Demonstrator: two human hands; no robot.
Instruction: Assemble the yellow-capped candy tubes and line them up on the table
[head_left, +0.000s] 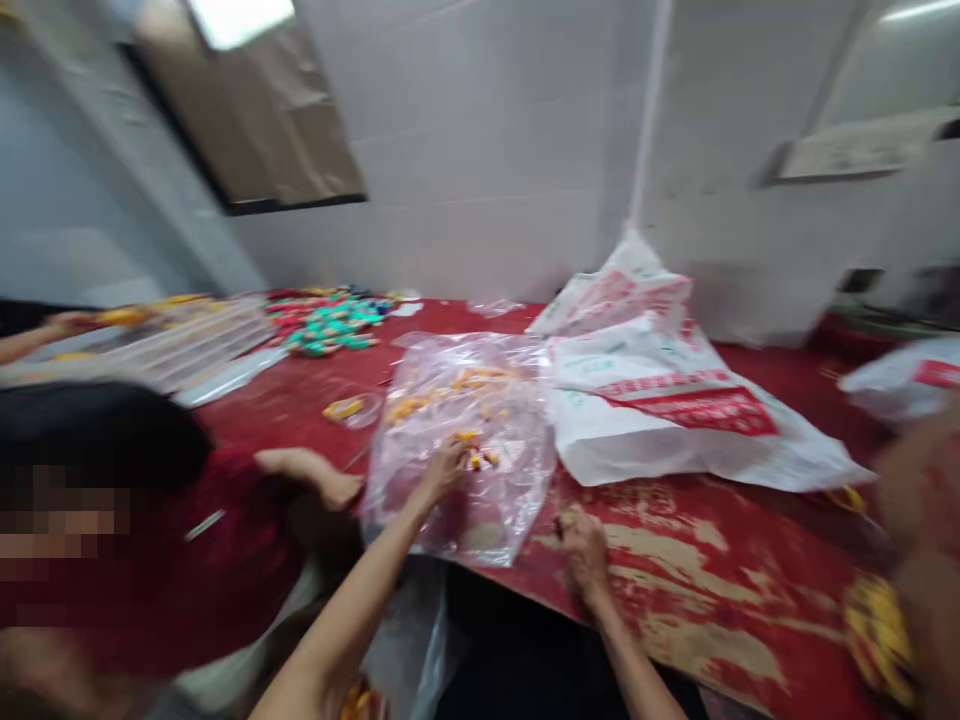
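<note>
Left forearm [358, 602] reaches toward yellow pieces [475, 462], long axes blurred.

Pale grey wall [487, 150], worn red tabletop [817, 540], dark-edged brown panel [300, 130], bright white light [241, 20] above

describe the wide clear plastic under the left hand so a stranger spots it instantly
On the red table, look just left of the big white sack with red print. There lies the wide clear plastic, the person's left hand over it. Unlike the opaque sack, it is see-through, with scattered yellow pieces.
</note>
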